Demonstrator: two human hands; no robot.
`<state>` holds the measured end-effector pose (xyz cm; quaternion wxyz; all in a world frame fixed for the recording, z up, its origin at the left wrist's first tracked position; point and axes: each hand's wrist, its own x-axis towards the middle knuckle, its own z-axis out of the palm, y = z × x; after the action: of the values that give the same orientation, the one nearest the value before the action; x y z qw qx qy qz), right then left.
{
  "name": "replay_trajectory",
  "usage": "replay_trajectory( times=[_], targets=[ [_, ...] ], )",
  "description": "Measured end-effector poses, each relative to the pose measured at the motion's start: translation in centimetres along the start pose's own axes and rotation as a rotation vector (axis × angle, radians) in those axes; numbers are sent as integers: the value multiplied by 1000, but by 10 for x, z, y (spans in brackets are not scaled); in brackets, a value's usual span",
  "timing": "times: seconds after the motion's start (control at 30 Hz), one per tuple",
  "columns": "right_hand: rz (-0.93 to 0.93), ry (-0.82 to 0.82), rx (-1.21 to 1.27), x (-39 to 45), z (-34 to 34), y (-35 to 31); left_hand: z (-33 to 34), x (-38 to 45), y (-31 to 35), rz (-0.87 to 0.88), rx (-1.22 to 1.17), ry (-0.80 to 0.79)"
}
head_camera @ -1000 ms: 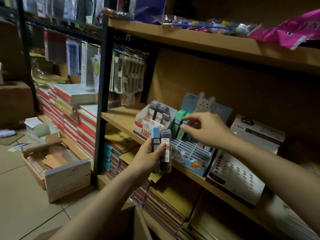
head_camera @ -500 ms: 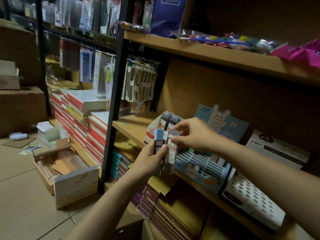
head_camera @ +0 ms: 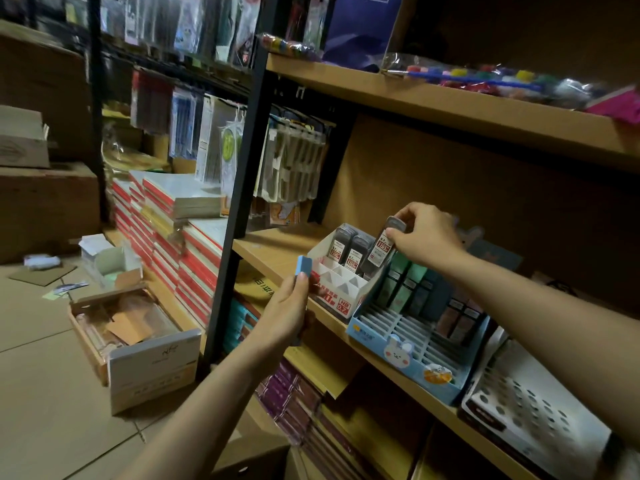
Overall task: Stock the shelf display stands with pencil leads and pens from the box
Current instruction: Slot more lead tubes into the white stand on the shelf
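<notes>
Right hand (head_camera: 424, 233): fingers (head_camera: 393, 234) pinch a grey lead case (head_camera: 382, 242) near its cap, case tilted, lower end down in the back row of the white display stand (head_camera: 334, 296). Two more grey cases (head_camera: 346, 249) stand upright in that same back row, just left of it. Front slots of the white stand show only their dividers.

Left hand (head_camera: 287, 310): fingers and thumb wrapped around a blue lead case (head_camera: 302, 268), upright, top sticking out above the thumb, held just in front of the white stand's left corner, apart from the shelf (head_camera: 273, 247).

Blue rabbit display stand (head_camera: 408, 351) sits touching the white one on its right: green cases (head_camera: 403, 282) in the back left slots, a few brownish ones (head_camera: 457, 322) at right, front slots bare. White perforated stand (head_camera: 530, 417) next to it, further right.

Both forearms reach up and forward from lower frame, right arm crossing over the blue stand.

Floor (head_camera: 34, 393), lower left: open cardboard box (head_camera: 138, 344), contents too dim to tell.
</notes>
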<state>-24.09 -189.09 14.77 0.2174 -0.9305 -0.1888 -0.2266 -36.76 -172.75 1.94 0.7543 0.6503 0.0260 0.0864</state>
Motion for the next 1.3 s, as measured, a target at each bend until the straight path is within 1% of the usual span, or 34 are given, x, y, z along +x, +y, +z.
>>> replay_trajectory(
  times=[0.2, 0.33, 0.47, 0.63, 0.73, 0.83, 0.93, 1.03, 1.1, 1.17, 1.23, 1.3],
  targets=[
    [-27, -148, -116, 0, 16, 4, 1, 5, -6, 105, 37, -28],
    [-31, -194, -234, 1, 23, 4, 4, 10, -8, 159, 111, -30],
    [-3, -210, -263, 7, 28, 3, 5, 15, -9, 198, 155, -3],
    [92, -307, -230, 18, 24, -4, 5, 17, -9, 169, 109, -3],
    [132, -298, -199, 21, 22, -4, 4, 16, -8, 148, 72, -5],
    [122, -279, -197, 18, 26, -3, 4, 13, -7, 135, 66, -8],
    [65, -189, -194, 12, 30, 0, 4, 13, -7, 123, 66, -3],
    [-28, -74, -247, 5, 31, 5, 5, 11, -6, 108, 33, -11],
    [-82, -27, -292, 1, 30, 7, 5, 9, -5, 99, 10, -16],
    [-124, -30, -359, -3, 27, 8, 6, 8, -3, 77, -21, -24],
    [-170, -82, -387, -9, 22, 9, 8, 5, -1, 48, -63, -54],
    [-193, -106, -286, -18, 11, 8, 12, 3, 1, 30, -158, -130]
  ],
)
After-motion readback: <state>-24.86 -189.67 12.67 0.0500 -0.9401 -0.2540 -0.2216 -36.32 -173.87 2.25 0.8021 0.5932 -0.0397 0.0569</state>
